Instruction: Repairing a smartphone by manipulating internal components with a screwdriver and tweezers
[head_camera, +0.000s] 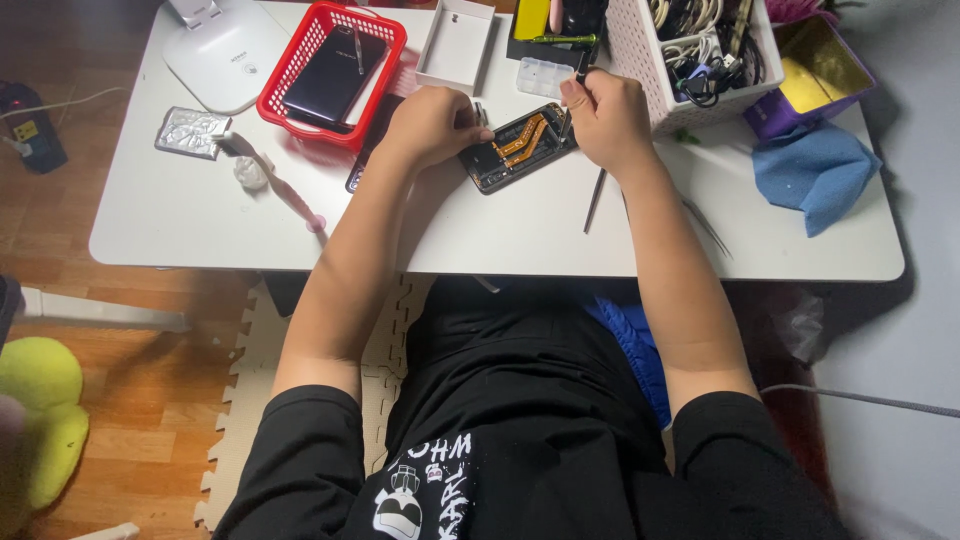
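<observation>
Two hands on an opened phone (518, 147) lying on the white table (500, 225), between the red basket (330, 72) and the white cable bin (690, 60). My left hand (432, 125) presses down on its left end, fingers curled. My right hand (605, 118) pinches a thin dark tool (580, 72) over the phone's right end. Tweezers (708, 228) lie right of my forearm, blue cloth (815, 172) beyond.

My white table (520, 235) carries an opened phone (518, 146) at centre, a red basket (333, 72) and white lamp base (225, 55) far left, a white cable basket (700, 60) far right, a blue cloth (815, 175) right, tweezers (708, 228) near.
</observation>
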